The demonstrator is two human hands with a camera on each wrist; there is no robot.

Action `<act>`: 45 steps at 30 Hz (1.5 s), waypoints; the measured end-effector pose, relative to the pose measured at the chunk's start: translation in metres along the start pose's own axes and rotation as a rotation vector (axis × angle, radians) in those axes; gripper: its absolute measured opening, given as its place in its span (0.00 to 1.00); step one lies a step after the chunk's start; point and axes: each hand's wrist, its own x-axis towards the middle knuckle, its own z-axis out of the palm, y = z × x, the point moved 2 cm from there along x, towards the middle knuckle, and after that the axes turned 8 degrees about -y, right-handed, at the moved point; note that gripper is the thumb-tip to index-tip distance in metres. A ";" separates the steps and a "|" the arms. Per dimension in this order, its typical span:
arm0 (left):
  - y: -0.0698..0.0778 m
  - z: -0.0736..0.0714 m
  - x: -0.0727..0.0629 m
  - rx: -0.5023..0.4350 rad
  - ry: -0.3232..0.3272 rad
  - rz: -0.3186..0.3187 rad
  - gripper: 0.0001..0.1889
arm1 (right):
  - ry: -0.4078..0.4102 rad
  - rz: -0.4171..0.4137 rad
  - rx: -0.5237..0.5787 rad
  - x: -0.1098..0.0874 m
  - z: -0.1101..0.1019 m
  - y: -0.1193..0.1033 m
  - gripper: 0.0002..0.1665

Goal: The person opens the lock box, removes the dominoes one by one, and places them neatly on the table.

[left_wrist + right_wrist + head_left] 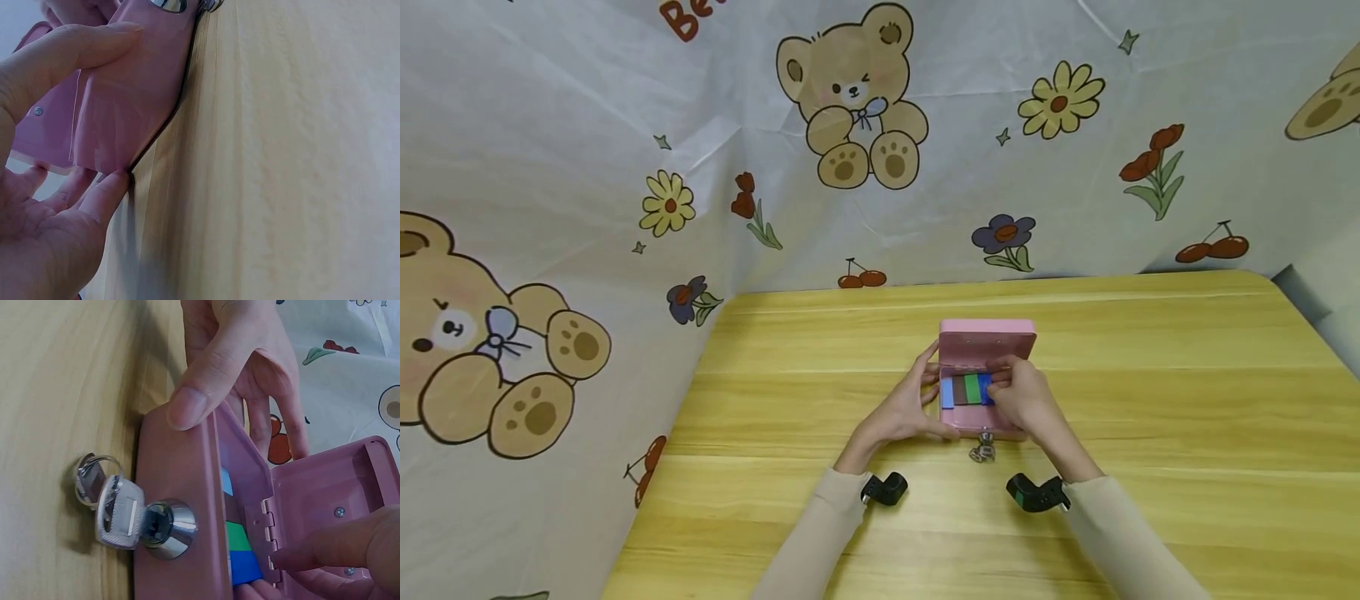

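A pink metal cash box (977, 418) stands on the table with its lid (987, 345) raised. Light blue, brown, green and blue blocks lie side by side inside; the green block (237, 536) is second from the right. My left hand (904, 407) grips the box's left end, thumb on the front wall and fingers along the side. My right hand (1024, 393) reaches into the box, its fingertips on the blue block (245, 567) at the row's right end. Keys on a ring (119, 512) hang from the front lock (170, 529).
The wooden table (1150, 483) extends around the box. A printed cloth (955, 192) with bears and flowers hangs behind it and along its left side. Black wrist cameras sit on both wrists, the left camera (886, 489) beside the right camera (1036, 493).
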 end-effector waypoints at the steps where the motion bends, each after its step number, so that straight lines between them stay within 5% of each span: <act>1: 0.000 0.000 0.000 0.000 0.000 -0.001 0.76 | 0.013 -0.006 -0.011 0.001 0.001 0.001 0.23; 10: 0.000 0.000 -0.001 -0.017 -0.005 -0.002 0.75 | 0.118 -0.086 -0.109 0.003 0.006 0.007 0.18; 18: -0.002 0.000 0.000 -0.013 -0.003 0.000 0.75 | 0.122 -0.083 -0.078 0.004 0.008 0.011 0.18; 25: -0.001 0.000 0.000 -0.004 -0.004 -0.006 0.75 | 0.058 -0.076 0.024 0.005 0.001 0.016 0.21; 36: 0.000 0.000 -0.001 -0.015 -0.004 -0.028 0.76 | -0.102 -0.106 0.421 -0.020 -0.035 0.030 0.31; 45: -0.002 0.001 -0.001 -0.012 0.002 -0.037 0.76 | -0.084 -0.080 0.440 -0.036 -0.080 0.076 0.30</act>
